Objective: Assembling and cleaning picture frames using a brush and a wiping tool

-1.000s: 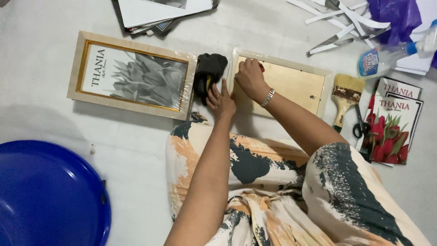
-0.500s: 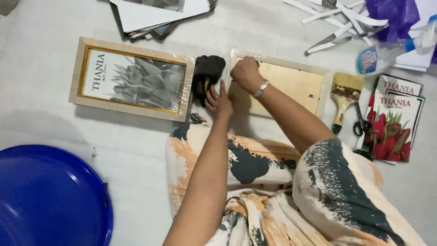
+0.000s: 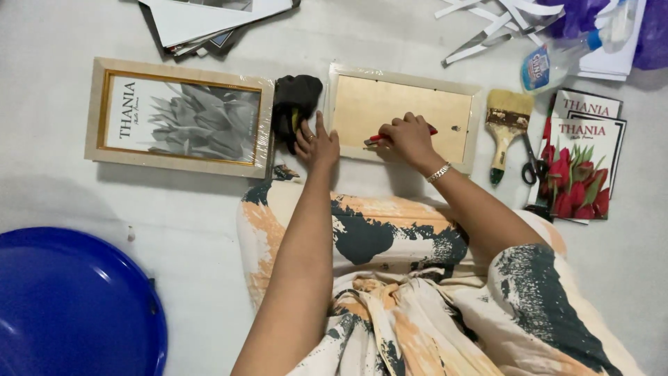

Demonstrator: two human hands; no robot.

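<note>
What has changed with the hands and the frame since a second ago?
The right hand moved from the frame's upper left corner down toward its lower middle, and a red-handled tool now shows in its grip, on the frame's back. The left hand stayed at the frame's left edge beside the black cloth. The framed picture, brush and blue tub stayed put.

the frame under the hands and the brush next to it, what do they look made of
The frame looks like pale light wood under clear plastic wrap, going by the crinkled shine along its edges; its back panel looks like tan fibreboard or card, flat and matte. The brush seems to have a wooden handle, a dark metal band and pale bristles.
</note>
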